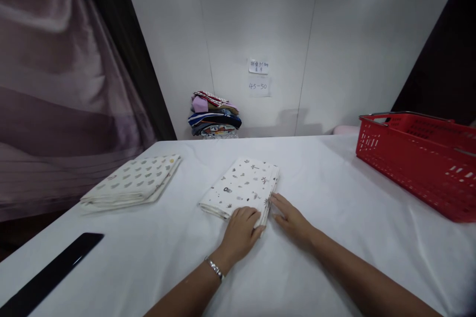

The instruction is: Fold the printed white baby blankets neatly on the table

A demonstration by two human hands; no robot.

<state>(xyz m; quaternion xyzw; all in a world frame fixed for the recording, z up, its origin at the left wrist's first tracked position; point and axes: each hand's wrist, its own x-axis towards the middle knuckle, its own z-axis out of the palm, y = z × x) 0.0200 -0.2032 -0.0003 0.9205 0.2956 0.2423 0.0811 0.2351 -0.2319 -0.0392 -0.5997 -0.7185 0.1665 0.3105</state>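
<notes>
Cloth could skew, I reckon, if my spread right hand shoves too hard while my left hand (can't tell if it's pinching) slips.

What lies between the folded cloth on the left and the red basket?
In the head view, a palm-print folded cloth, left hand and right hand at its edges.

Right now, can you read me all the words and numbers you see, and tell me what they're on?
"45-50": handwritten on the lower white paper note on the pale grey wall.
Upper white paper note: handwritten characters, too small and blurred to read surely.
Folded white cloth with small dark prints: pictures, no readable words.
</notes>
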